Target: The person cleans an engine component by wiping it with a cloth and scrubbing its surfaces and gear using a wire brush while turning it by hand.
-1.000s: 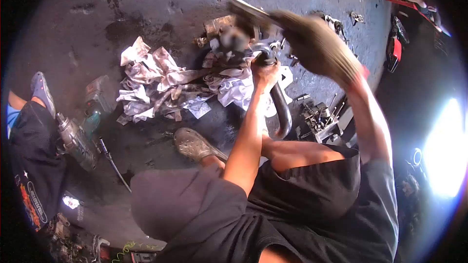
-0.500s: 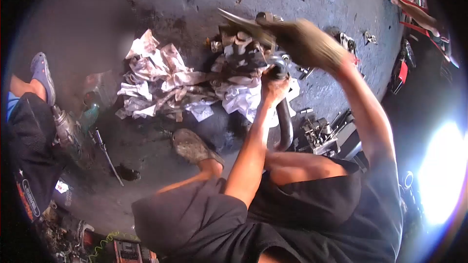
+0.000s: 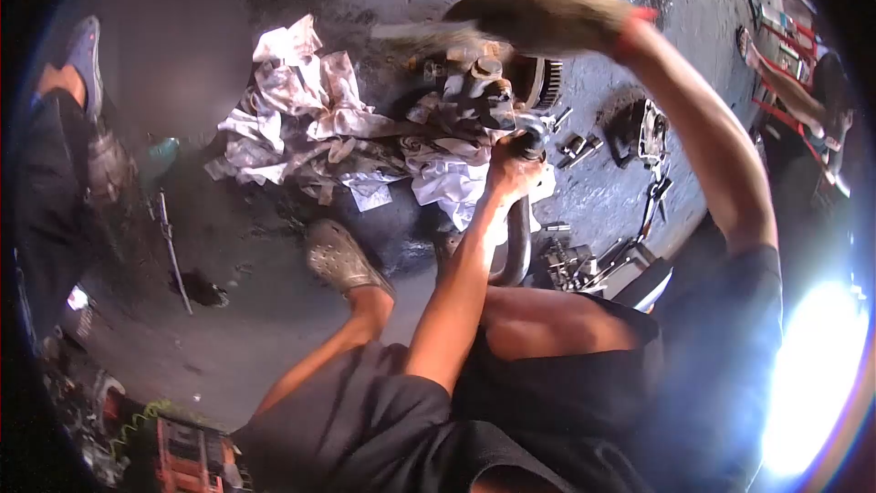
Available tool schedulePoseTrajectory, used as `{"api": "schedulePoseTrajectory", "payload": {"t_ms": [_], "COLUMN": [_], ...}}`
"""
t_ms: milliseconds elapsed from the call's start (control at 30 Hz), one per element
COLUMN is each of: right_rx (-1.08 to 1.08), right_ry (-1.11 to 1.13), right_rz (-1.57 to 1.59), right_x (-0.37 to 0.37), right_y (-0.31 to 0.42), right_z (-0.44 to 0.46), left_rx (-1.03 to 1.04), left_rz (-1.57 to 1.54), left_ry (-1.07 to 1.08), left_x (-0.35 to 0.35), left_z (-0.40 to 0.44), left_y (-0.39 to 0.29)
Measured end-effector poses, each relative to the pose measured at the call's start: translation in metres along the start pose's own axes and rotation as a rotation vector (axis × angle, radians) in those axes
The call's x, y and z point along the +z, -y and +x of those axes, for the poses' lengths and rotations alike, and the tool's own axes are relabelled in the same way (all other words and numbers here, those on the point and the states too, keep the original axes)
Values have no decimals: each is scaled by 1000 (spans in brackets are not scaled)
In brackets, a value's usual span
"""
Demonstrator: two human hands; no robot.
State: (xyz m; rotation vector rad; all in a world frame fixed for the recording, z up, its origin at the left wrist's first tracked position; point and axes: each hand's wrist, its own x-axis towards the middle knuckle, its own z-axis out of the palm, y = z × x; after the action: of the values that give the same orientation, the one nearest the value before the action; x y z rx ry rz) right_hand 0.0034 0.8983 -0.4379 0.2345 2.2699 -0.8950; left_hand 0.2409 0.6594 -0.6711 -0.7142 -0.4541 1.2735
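Observation:
My left hand [image 3: 516, 171] is bare and wrapped round the upper end of a dark curved metal pipe [image 3: 517, 242], which bends down toward my knee. Above it, my right hand [image 3: 552, 14] wears a brown work glove and is closed round a long flat tool [image 3: 424, 34], blurred by motion, pointing left. Beneath the tool lies a greasy metal part [image 3: 484, 87] with a toothed gear ring [image 3: 551, 84] at its right. Stained white rags [image 3: 342, 119] are spread left of and under the part.
Small metal parts [image 3: 575, 269] and loose fittings [image 3: 579, 149] lie on the dark floor right of the pipe. At the left, another person's leg and shoe [image 3: 85, 64] are near a thin rod [image 3: 173, 251]. An orange case [image 3: 192, 456] stands bottom left. Another person sits at upper right.
My gloved right hand has risen with the flat tool, away from the metal part. My left hand still holds the pipe. The camera view has shifted, showing more of the right side.

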Motion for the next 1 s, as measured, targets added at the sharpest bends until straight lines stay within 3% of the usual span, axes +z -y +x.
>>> {"api": "schedulePoseTrajectory", "payload": {"t_ms": [67,133,200,233,267,300,333,367,433,500,567,633,667,700,733,767,833,900,933,1000], "right_rx": [-48,-17,47,153,95,38,-8,-36,-135,16,179,48,-6,-60,223,234,178,307,384,342], "right_ry": [-165,-97,-25,-3,-1,4,18,72,-237,-114,-11,-103,-140,-161,-120,-301,-323,-263,-267,-186], "right_rz": [11,-3,-46,4,-7,-15,-10,-262,-123,-4,111,-15,-73,-133,-2,-109,-31,8,12,0], "right_x": [-40,-63,-24,9,6,2,3,-21,-36,-21,5,18,16,4,-16,-27,-10,65,60,51], "right_y": [1,7,5,7,1,0,0,19,-16,-1,20,-2,-7,7,20,39,27,6,16,-18], "right_z": [-61,-85,-66,-32,-15,-2,1,-13,-67,-58,-44,-6,-9,-14,-51,-93,-135,-83,-48,-26], "left_rx": [-105,575,272,246,202,561,496,485,468,274,315,646,518,481,453,429,380,413,429,473], "left_rz": [24,1379,1238,1193,1119,1963,1826,1919,1816,1392,1449,1976,1829,1885,1932,1974,1966,1861,1810,1705], "left_ry": [39,-346,-838,-605,-377,-696,-754,-809,-806,-732,-693,-674,-757,-768,-774,-780,-782,-767,-758,-742], "left_x": [21,46,136,111,89,130,126,120,122,104,93,105,109,110,110,111,106,95,87,68], "left_z": [-4,1,-15,-13,-12,-13,-13,-9,-11,-9,-9,-10,-10,-14,-14,-11,-15,-12,-12,-10], "left_y": [4,6,21,10,-1,11,12,13,13,6,11,10,11,12,10,8,16,16,17,13]}}
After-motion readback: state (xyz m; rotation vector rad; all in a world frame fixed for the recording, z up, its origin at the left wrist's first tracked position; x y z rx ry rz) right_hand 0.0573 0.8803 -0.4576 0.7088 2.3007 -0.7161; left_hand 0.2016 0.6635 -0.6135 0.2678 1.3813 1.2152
